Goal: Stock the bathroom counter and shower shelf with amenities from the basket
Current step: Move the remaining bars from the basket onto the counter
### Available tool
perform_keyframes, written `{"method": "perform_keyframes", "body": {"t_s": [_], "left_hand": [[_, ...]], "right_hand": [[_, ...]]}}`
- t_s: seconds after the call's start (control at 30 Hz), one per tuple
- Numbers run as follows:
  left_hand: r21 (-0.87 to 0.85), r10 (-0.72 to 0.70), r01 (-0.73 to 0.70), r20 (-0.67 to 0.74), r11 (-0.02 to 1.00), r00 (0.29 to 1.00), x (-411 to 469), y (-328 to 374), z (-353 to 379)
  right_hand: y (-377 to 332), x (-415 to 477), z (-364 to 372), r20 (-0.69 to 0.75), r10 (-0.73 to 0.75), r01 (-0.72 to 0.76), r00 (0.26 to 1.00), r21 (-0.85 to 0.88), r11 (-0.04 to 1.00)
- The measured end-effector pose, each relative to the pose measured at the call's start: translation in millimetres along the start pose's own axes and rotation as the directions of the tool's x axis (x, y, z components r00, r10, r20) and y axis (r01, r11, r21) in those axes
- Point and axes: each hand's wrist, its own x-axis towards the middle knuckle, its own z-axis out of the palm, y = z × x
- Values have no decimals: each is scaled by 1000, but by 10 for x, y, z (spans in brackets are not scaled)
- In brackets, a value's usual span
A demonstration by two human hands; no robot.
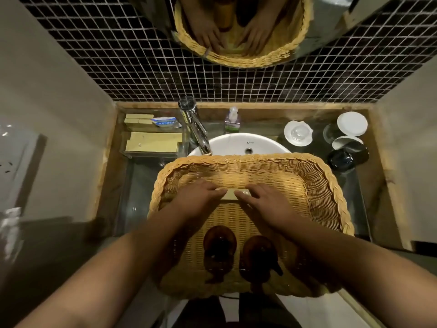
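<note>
The woven tan wicker basket (331,183) sits over the white ceramic sink (236,143), which is set in the brown-edged counter (139,185).

Left grip (198,197): inside the basket, fingers extended, tips touching the left end of the small pale yellow rectangular box (230,196).

Right grip (267,204): fingers extended, lying across the right end of the same box. Thumb contact under the box cannot be told for either grip.

The box lies on the basket floor, near its middle. Two amber brown pump bottles (220,242) stand side by side in the near part of the basket.

On the counter's left rear, a clear acrylic tray (125,151) holds more pale yellow boxes, beside the chrome faucet (196,129).
</note>
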Motion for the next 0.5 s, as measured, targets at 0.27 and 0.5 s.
{"method": "perform_keyframes", "body": {"t_s": [0.27,0.5], "left_hand": [[166,40,-7,-197,986,980,-183,-2,-354],[203,-11,92,-368,975,930,-704,-499,-1284]], "right_hand": [[44,-55,-545,-119,-23,32,993,76,997],[-358,420,-1541,-208,-204,195,957,-65,979]]}}
